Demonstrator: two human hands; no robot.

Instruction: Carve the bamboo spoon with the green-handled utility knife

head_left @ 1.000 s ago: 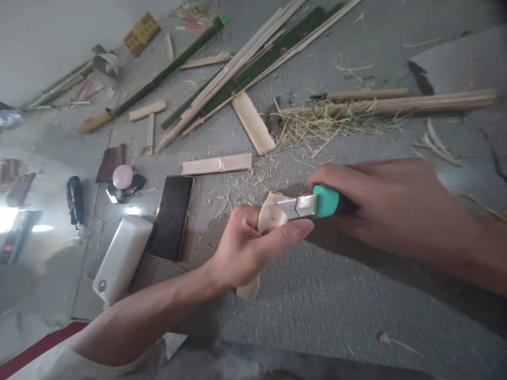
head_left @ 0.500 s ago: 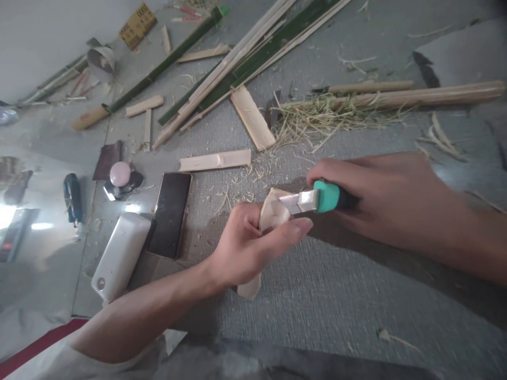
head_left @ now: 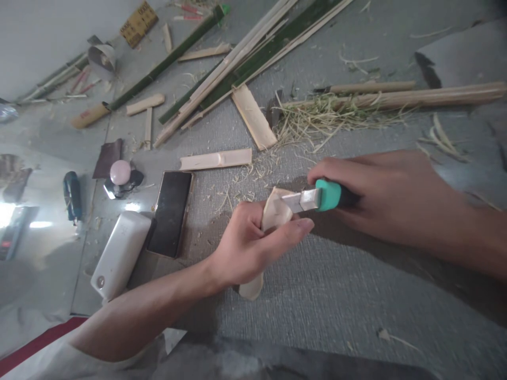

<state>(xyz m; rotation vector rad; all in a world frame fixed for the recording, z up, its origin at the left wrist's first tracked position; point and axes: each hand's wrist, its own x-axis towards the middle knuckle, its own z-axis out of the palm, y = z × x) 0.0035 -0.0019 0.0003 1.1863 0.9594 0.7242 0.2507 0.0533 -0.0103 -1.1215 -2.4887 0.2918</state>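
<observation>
My left hand (head_left: 249, 243) is wrapped round a pale strip of split bamboo (head_left: 273, 211); its lower end shows beneath my palm, and the middle is hidden by my fingers. From the right, my right hand (head_left: 388, 195) grips a utility knife (head_left: 328, 195) with a green and black handle. The knife's blade lies against the upper end of the bamboo strip, just above my left thumb. Where the blade tip meets the bamboo, I cannot tell how deep it sits.
A phone (head_left: 170, 214) and a white power bank (head_left: 121, 256) lie to the left. Beyond my hands are a short bamboo piece (head_left: 216, 159), a flat bamboo slat (head_left: 254, 117), long green bamboo strips (head_left: 273, 50) and a heap of shavings (head_left: 332, 116). A pole (head_left: 428, 97) extends rightward.
Both hands, with the bamboo strip and the utility knife, have shifted very slightly to the right. The blade stays at the strip's upper end, and both grips are unchanged.
</observation>
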